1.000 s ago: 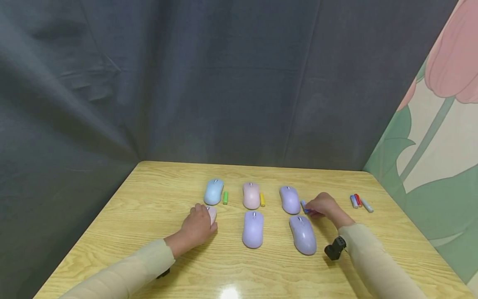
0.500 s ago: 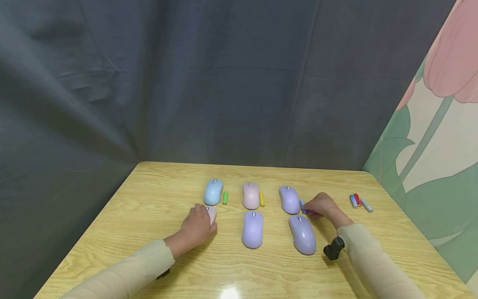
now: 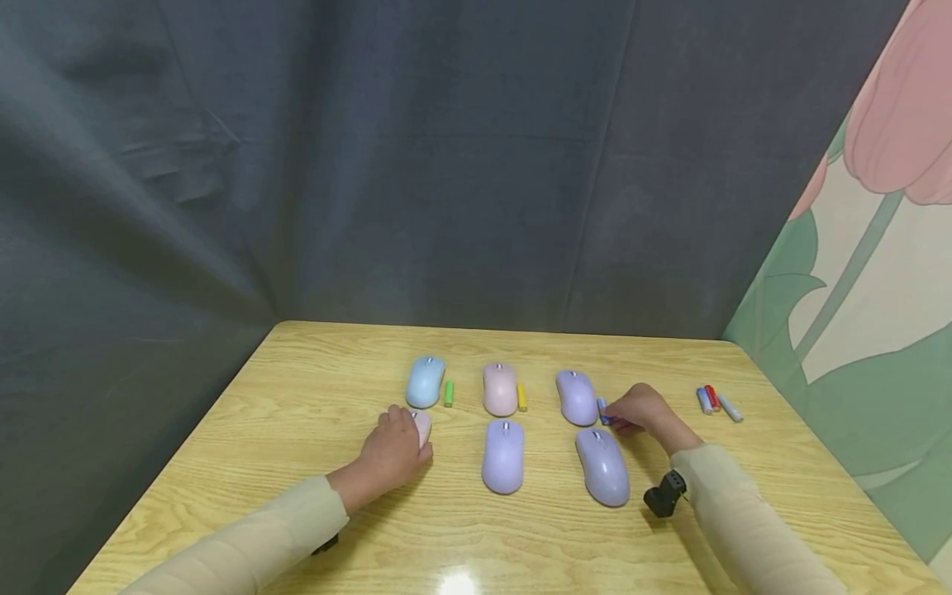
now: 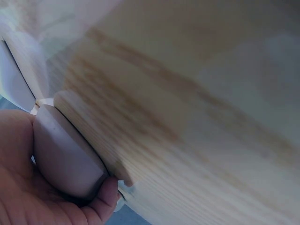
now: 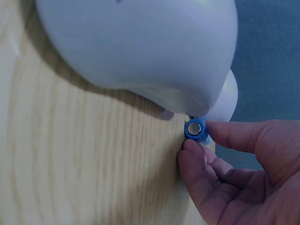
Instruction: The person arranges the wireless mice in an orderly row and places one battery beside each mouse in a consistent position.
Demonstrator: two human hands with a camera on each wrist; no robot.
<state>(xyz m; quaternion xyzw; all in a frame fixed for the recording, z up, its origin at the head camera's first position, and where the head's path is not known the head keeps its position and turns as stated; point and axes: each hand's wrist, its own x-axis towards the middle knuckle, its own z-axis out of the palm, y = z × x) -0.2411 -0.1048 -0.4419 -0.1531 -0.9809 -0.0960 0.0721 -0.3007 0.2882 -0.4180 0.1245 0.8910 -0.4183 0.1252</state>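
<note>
In the head view, five computer mice stand uncovered on the wooden table [image 3: 387,545]: a light-blue mouse [image 3: 426,383], a pink mouse [image 3: 499,390] and a purple mouse [image 3: 577,398] in the far row; a lavender mouse [image 3: 503,457] and a grey-purple mouse [image 3: 603,468] in the near row. The left hand [image 3: 392,448] grips a sixth, the pale pink mouse [image 3: 421,425], at the near left. The right hand [image 3: 637,408] pinches the blue battery [image 3: 603,409] just right of the purple mouse. A green battery [image 3: 449,394] and a yellow battery [image 3: 522,397] lie beside the other far mice. By this layout, two far positions appear complete, the third is in hand, and the near row is left; a blue-white battery [image 3: 704,401], a red battery [image 3: 713,398] and a pale grey battery [image 3: 731,408] lie apart at the right. The left wrist view shows fingers curled round the held mouse; glare blurs the table, and another mouse is cut off at the left edge. The right wrist view shows the blue battery held between thumb and fingers, metal end exposed; its lower side is hidden, and the large mouse above is cut off.
</note>
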